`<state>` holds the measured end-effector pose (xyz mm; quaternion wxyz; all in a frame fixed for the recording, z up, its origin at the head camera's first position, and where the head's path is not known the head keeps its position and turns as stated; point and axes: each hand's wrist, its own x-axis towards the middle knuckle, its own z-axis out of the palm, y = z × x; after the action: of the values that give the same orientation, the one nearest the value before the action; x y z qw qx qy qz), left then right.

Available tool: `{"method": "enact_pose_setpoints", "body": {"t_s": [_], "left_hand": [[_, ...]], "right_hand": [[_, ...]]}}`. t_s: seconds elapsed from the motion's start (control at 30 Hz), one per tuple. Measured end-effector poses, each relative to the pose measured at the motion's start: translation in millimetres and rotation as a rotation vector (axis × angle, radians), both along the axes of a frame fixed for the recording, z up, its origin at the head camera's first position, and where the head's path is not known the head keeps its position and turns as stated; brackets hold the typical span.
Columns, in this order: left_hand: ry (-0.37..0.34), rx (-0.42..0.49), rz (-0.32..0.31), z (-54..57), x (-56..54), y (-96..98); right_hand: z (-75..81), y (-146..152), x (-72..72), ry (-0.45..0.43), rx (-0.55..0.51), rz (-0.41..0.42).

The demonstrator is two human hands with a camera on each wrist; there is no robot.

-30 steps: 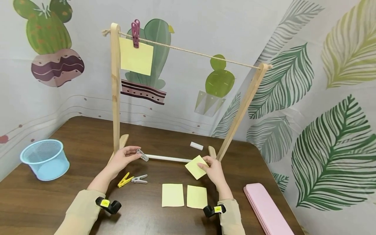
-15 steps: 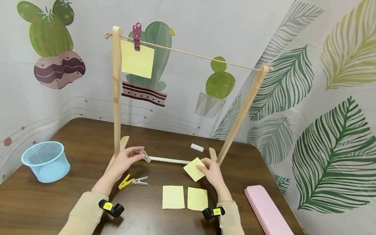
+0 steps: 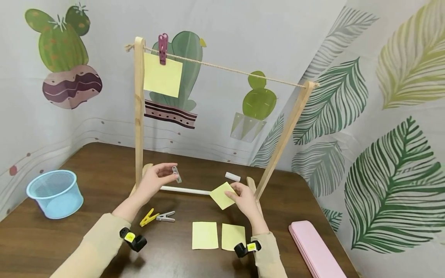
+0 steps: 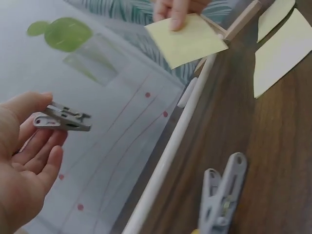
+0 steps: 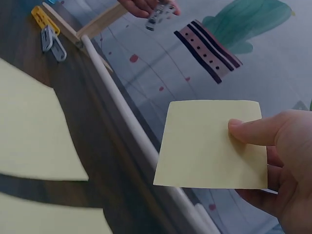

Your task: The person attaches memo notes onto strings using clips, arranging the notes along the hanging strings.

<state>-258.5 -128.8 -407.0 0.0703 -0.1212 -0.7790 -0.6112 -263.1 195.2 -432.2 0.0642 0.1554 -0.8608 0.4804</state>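
My left hand [image 3: 158, 178] pinches a grey clothespin [image 4: 63, 118] between thumb and fingers, raised above the table. In my right hand [image 3: 245, 197] a yellow sticky note [image 5: 209, 146] is held at its edge, thumb on the near face. Below the hands, two more yellow sticky notes [image 3: 205, 235] lie side by side on the table. A yellow clothespin [image 3: 148, 217] and a second grey clothespin [image 3: 165, 216] lie near my left forearm. Up on the string [image 3: 222, 67], a purple clothespin [image 3: 162, 49] holds another yellow sticky note [image 3: 162, 75] beside the left post.
Two wooden posts, left [image 3: 139, 116] and right [image 3: 285, 139], carry the string. A white rod [image 3: 187, 190] joins them low down, with a small white block [image 3: 232, 177] behind. A blue mesh basket [image 3: 55, 195] stands at left, a pink case [image 3: 316, 249] at right.
My left hand has risen and moved rightward with the grey clothespin. The right hand has carried its sticky note slightly left. The head view has tilted a little upward.
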Motion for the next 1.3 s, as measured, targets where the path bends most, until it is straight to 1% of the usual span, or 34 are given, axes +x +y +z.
{"method": "enact_pose_setpoints", "body": {"t_s": [0.1,0.17,0.27,0.37,0.47,0.57,0.67,0.77,0.87,1.0,1.1,1.2,1.3], "left_hand": [[0.032,-0.033,0.027,10.6,-4.0,0.5],[0.058,-0.072,0.046,17.5,-7.5,0.6],[0.108,-0.135,0.059,27.8,-12.7,1.4],[0.159,-0.187,0.069,37.9,-16.3,2.9],[0.180,-0.219,0.061,49.7,-17.7,3.2],[0.185,-0.235,0.035,64.8,-18.9,2.6],[0.188,-0.258,0.002,82.4,-19.4,2.4],[0.216,-0.292,-0.036,100.8,-20.2,3.8],[0.270,-0.343,-0.075,118.4,-20.1,5.8],[0.341,-0.404,-0.131,145.2,-18.5,9.4],[0.381,-0.426,-0.146,167.4,-16.9,12.7],[0.400,-0.436,-0.137,189.6,-14.7,15.6],[0.430,-0.442,-0.132,212.1,-13.2,17.8]], "right_hand": [[5.7,-6,-2.1,0.014,-0.008,0.005],[9.5,-10,-3.7,0.031,-0.011,0.016],[17.1,-15,-5.5,0.043,-0.019,0.031],[23.2,-20,-10.5,0.052,-0.026,0.042],[30.3,-26,-15.4,0.059,-0.024,0.056],[39.0,-33,-19.9,0.071,-0.023,0.067],[48.3,-39,-24.3,0.094,-0.027,0.076],[58.7,-45,-27.9,0.107,-0.024,0.085],[69.6,-51,-30.6,0.112,-0.015,0.092],[86.4,-57,-33.4,0.129,0.000,0.094],[99.6,-62,-36.1,0.151,0.023,0.096],[112.4,-67,-38.9,0.162,0.039,0.102],[125.5,-73,-42.7,0.156,0.002,0.115]]}}
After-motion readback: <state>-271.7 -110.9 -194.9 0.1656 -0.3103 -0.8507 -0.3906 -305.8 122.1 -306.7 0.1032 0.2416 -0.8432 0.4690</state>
